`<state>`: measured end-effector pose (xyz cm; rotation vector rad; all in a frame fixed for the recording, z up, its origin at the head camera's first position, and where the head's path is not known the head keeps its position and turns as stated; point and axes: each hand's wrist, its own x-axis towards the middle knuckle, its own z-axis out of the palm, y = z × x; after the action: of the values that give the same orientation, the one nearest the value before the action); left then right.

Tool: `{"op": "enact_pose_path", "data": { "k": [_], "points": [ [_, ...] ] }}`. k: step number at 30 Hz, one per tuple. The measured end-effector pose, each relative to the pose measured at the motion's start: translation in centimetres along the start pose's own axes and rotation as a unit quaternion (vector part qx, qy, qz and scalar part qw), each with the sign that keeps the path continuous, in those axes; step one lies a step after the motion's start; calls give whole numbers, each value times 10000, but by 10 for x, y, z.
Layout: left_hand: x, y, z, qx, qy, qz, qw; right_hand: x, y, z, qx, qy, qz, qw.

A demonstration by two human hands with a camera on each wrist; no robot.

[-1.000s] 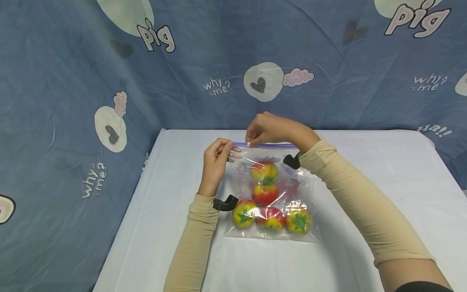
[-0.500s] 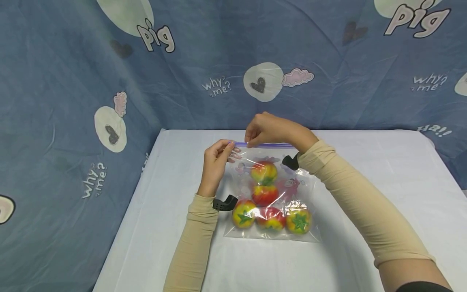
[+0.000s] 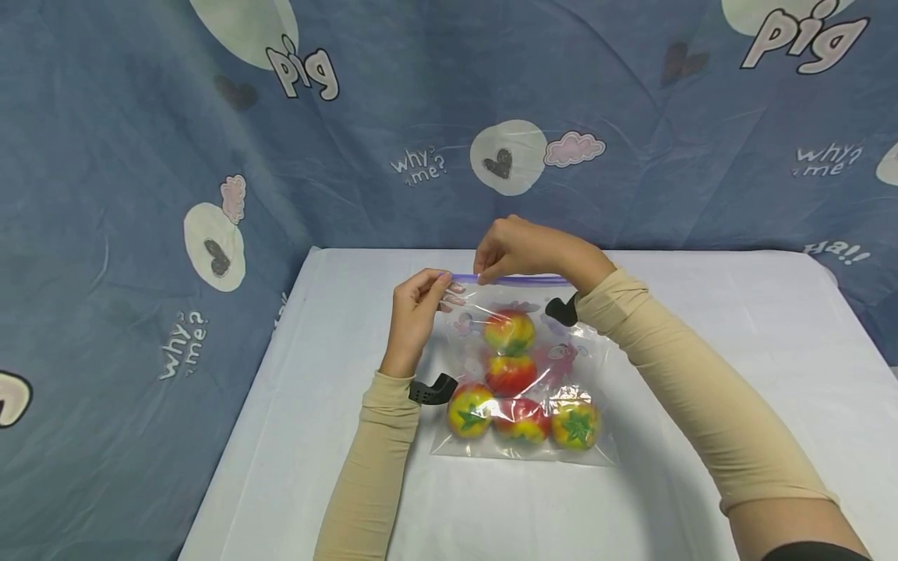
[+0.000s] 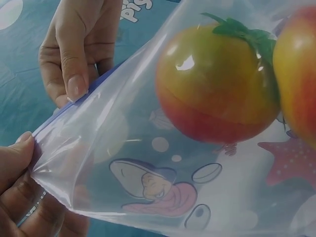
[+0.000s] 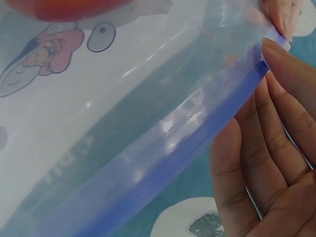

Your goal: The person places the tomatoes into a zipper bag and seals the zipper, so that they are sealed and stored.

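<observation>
A clear zip bag (image 3: 463, 358) with a purple zip edge and sea-creature prints lies on the white table. Inside it are several red-and-yellow, tomato-like fruits (image 3: 509, 332) with green star-shaped tops. My left hand (image 3: 414, 315) pinches the bag's upper left corner between thumb and fingers. My right hand (image 3: 529, 245) reaches over the top and pinches the zip close to that corner. Under the right thumb, the right wrist view shows a small white zip slider (image 5: 264, 57), partly covered. One fruit (image 4: 217, 84) appears large through the plastic in the left wrist view.
The white-covered table (image 3: 737, 351) extends around the bag. Behind it and along the left hangs a blue printed curtain (image 3: 379, 93). Black wrist mounts (image 3: 433, 389) sit at both sleeve cuffs, the right one overlapping the bag's upper right.
</observation>
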<state>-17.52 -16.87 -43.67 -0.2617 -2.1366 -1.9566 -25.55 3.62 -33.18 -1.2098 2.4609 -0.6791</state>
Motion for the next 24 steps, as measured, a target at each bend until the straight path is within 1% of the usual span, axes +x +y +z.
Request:
{"op": "enact_pose_path", "data": {
  "k": [5, 8, 12, 16, 20, 24],
  "points": [
    [0, 1, 0, 24, 38, -37, 10000, -1, 0, -1, 26, -12, -5, 10000],
    [-1, 4, 1, 3, 55, -101, 9999, -2, 1, -1, 31, 3, 2, 10000],
    [-4, 17, 3, 11, 45, -155, 9999, -3, 1, -1, -2, 26, -13, 10000],
    [-7, 29, 3, 14, 10, -115, 9999, -4, 3, -1, -15, 40, -17, 10000],
    [-4, 19, 2, -5, 38, -138, 9999, -4, 4, -1, -51, 45, -17, 10000],
    [-1, 4, 1, 40, 92, -103, 9999, -6, 4, -2, -46, 35, -22, 10000]
  ]
}}
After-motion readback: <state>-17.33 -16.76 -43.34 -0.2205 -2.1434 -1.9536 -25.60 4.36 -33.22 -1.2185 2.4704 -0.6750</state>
